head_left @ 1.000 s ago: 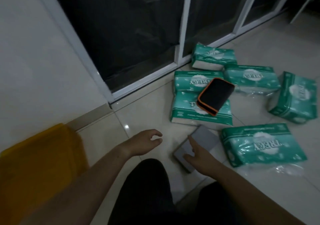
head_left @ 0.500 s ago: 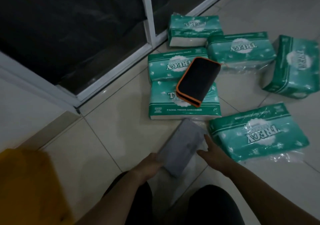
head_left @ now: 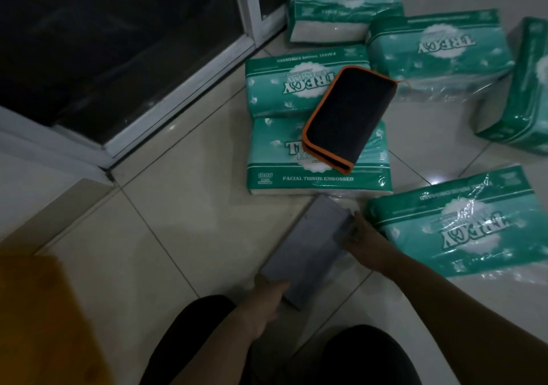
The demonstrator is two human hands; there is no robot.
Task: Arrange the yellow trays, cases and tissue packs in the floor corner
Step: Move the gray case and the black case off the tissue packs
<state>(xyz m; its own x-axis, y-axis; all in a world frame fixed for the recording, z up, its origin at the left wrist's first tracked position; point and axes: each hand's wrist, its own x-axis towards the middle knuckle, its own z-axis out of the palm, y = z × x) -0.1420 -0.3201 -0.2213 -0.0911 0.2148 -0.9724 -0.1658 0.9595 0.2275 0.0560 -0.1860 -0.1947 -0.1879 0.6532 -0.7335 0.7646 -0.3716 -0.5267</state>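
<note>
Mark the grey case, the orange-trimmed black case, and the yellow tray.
grey case (head_left: pixel 308 251), head view, middle of its flat top face
orange-trimmed black case (head_left: pixel 350 116), head view, centre of the black panel
yellow tray (head_left: pixel 38 322), head view, its near yellow surface at lower left

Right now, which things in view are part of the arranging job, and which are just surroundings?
Part of the job:
- flat grey case, left hand and right hand on its ends
- black case with orange trim, lying across two packs
- six green tissue packs, e.g.
- yellow tray

Just surroundings:
- dark glass sliding door
- white tiled floor
</note>
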